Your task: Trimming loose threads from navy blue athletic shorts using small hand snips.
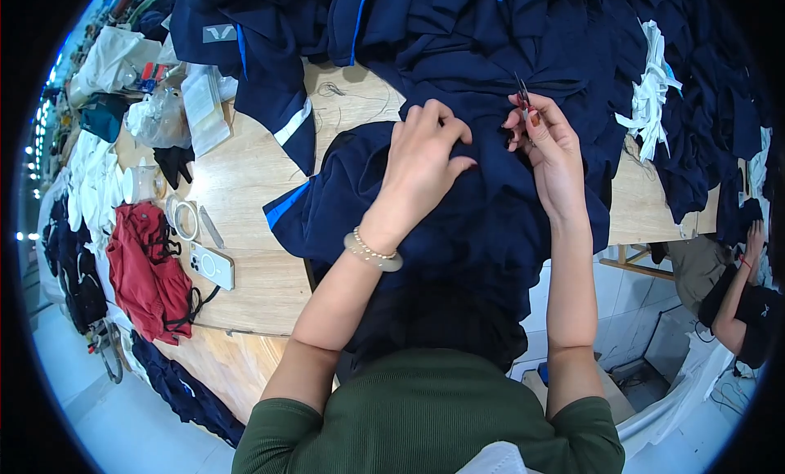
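Note:
A navy blue garment (491, 204) with a bright blue edge at its left corner lies bunched in front of me, running from the table down over my lap. My left hand (421, 151), with two bracelets at the wrist, rests over the cloth; its fingers are bent, with a gap between thumb and forefinger and nothing seen between them. To its right, my right hand (556, 143) is raised above the garment and grips a small pair of thread snips (522, 91), dark blades pointing away from me. The fingers partly cover the handles.
More navy garments (458, 33) pile up along the far side. White fabric strips (652, 90) lie at the far right. On the left of the wooden table (253, 229) are a phone (212, 266), tape rolls (183, 218), and red cloth (147, 266). Another person (740, 302) sits at the right.

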The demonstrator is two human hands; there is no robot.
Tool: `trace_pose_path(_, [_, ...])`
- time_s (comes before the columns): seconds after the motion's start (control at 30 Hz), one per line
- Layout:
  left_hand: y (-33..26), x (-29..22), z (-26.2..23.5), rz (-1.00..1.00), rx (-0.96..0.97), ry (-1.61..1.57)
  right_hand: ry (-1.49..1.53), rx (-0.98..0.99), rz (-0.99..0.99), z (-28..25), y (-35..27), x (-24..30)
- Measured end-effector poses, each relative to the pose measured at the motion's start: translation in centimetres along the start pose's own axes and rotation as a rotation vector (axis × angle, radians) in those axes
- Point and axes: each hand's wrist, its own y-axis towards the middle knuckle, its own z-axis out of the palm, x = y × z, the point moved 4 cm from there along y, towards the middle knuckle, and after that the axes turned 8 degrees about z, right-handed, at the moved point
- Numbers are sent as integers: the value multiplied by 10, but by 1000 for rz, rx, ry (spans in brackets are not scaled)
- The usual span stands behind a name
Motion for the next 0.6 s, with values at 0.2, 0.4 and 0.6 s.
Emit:
trace_pose_path(0.2, [0,38,-7,-382,-166,-619,42,7,6,-3,-2,-1])
trace_pose_path(0.4, [-12,54,-50,-492,-598,-484,77,-7,9,-6,-3,-2])
trace_pose_path(0.6, [-4,-8,6,-98,16,-79,78,0,4,-6,-3,-1])
